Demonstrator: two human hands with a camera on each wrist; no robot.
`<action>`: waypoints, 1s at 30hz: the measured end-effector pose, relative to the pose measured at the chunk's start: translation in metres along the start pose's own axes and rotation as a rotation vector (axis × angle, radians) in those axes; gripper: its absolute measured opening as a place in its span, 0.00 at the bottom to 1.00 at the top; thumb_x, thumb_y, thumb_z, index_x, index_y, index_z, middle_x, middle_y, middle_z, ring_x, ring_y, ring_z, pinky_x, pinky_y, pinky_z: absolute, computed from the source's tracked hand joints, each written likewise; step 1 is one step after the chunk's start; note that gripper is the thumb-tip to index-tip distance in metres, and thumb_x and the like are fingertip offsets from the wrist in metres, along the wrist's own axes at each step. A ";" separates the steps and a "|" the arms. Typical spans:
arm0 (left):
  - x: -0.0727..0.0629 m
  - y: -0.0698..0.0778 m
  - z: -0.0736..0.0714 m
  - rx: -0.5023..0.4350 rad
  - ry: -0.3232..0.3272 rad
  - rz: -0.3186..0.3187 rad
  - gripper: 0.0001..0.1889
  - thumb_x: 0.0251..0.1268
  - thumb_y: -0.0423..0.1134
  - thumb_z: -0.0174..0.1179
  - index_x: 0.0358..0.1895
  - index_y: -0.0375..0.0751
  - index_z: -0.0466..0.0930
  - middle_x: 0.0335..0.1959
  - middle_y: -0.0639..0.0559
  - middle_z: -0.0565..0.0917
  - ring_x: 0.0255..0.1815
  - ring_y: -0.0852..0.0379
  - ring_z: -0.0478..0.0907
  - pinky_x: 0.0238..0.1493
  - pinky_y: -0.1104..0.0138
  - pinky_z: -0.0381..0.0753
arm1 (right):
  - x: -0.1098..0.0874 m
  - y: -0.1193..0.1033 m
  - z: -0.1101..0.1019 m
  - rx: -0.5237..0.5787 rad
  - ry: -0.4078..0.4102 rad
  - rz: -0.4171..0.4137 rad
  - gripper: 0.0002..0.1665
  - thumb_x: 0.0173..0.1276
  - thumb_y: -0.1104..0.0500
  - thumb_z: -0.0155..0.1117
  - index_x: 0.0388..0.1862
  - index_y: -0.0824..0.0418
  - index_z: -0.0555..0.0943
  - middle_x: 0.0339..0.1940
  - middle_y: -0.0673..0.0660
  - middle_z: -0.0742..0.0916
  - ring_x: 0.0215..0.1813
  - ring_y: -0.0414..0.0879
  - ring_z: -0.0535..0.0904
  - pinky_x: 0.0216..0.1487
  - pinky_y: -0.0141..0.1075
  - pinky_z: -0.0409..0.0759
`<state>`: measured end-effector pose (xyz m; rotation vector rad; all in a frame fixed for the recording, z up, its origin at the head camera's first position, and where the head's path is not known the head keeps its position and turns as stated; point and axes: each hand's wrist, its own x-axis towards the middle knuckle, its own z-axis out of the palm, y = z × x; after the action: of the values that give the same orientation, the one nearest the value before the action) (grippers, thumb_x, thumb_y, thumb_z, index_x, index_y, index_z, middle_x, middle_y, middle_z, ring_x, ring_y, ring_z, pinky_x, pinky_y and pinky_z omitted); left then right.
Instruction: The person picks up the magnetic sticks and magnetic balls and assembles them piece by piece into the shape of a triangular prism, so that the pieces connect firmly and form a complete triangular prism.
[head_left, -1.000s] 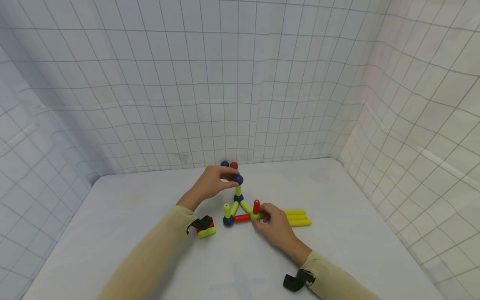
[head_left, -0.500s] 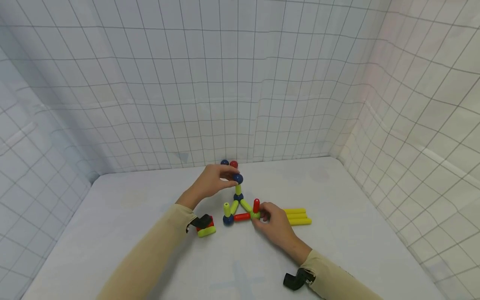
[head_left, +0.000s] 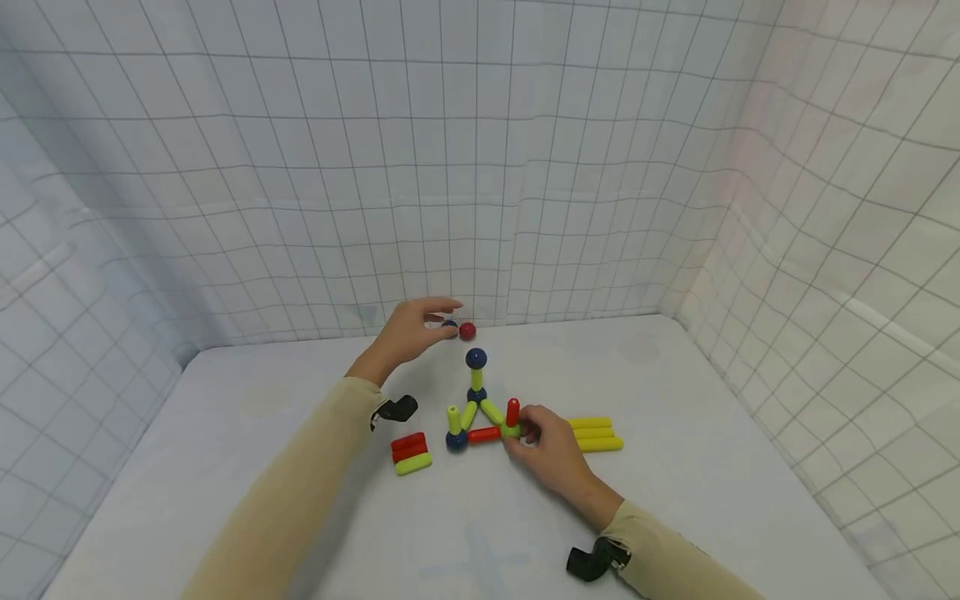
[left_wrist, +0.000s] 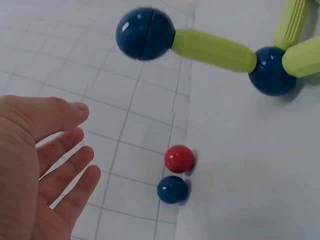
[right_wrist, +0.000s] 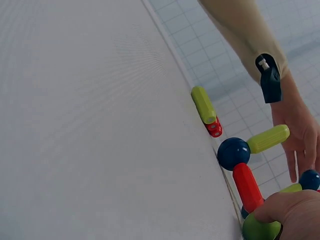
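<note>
A magnetic ball-and-rod triangle [head_left: 484, 434] lies on the table, with green and red rods joining two blue balls and a green ball [right_wrist: 261, 227]. Short rods stand upright at its corners; the back one carries a blue ball [head_left: 476, 358] on top. My right hand [head_left: 551, 450] pinches the green ball at the right corner, beside the upright red rod [head_left: 513, 412]. Behind the triangle, my left hand [head_left: 405, 335] holds nothing, its fingers extended and thumb apart. It hovers near a loose blue ball [left_wrist: 172, 189] and a loose red ball [left_wrist: 179, 159].
Two red rods [head_left: 408, 446] and a green rod [head_left: 413, 464] lie left of the triangle. Three longer yellow rods [head_left: 596, 434] lie beyond my right hand. A grid-patterned sheet [head_left: 480, 167] rises behind the white table [head_left: 637, 375].
My left hand has let go of the blue ball on the upright rod and moved back and left, toward the loose balls. The blue ball stays on the rod. My right hand has not moved.
</note>
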<state>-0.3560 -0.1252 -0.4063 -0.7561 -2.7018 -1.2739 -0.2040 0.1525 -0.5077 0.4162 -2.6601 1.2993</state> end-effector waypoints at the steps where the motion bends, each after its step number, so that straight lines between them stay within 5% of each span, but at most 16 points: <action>1: 0.003 -0.005 0.000 0.010 0.003 -0.020 0.24 0.76 0.36 0.69 0.72 0.42 0.82 0.72 0.44 0.81 0.67 0.37 0.82 0.65 0.45 0.82 | 0.000 0.001 0.000 0.002 0.001 0.000 0.15 0.68 0.62 0.81 0.50 0.54 0.86 0.39 0.44 0.84 0.40 0.42 0.79 0.45 0.35 0.83; 9: 0.019 -0.037 0.007 0.044 -0.031 -0.136 0.25 0.78 0.35 0.63 0.76 0.40 0.78 0.77 0.40 0.76 0.72 0.33 0.77 0.69 0.44 0.78 | 0.000 0.003 0.001 -0.005 0.003 -0.006 0.15 0.68 0.62 0.80 0.50 0.54 0.86 0.39 0.44 0.85 0.40 0.42 0.80 0.45 0.35 0.83; 19: 0.029 -0.044 0.020 0.243 -0.184 -0.172 0.33 0.72 0.25 0.52 0.80 0.43 0.73 0.83 0.42 0.68 0.84 0.39 0.61 0.82 0.46 0.59 | 0.000 0.000 0.000 0.003 -0.008 -0.004 0.15 0.67 0.62 0.81 0.50 0.55 0.85 0.39 0.45 0.85 0.40 0.42 0.80 0.45 0.35 0.84; 24: 0.030 -0.044 0.024 0.289 -0.221 -0.181 0.31 0.73 0.26 0.55 0.79 0.39 0.74 0.81 0.37 0.70 0.82 0.36 0.63 0.81 0.45 0.61 | 0.000 0.000 -0.001 0.008 -0.008 -0.001 0.16 0.67 0.63 0.81 0.49 0.55 0.85 0.40 0.46 0.84 0.40 0.42 0.80 0.45 0.35 0.84; 30: 0.029 -0.050 0.030 0.255 -0.174 -0.228 0.26 0.75 0.29 0.60 0.75 0.38 0.79 0.78 0.38 0.75 0.71 0.37 0.77 0.73 0.46 0.75 | 0.000 0.002 -0.002 -0.001 -0.011 -0.013 0.16 0.67 0.62 0.80 0.50 0.56 0.85 0.40 0.46 0.85 0.40 0.42 0.80 0.45 0.35 0.84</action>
<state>-0.4002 -0.1181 -0.4544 -0.5678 -3.0856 -0.9063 -0.2042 0.1551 -0.5077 0.4406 -2.6620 1.2959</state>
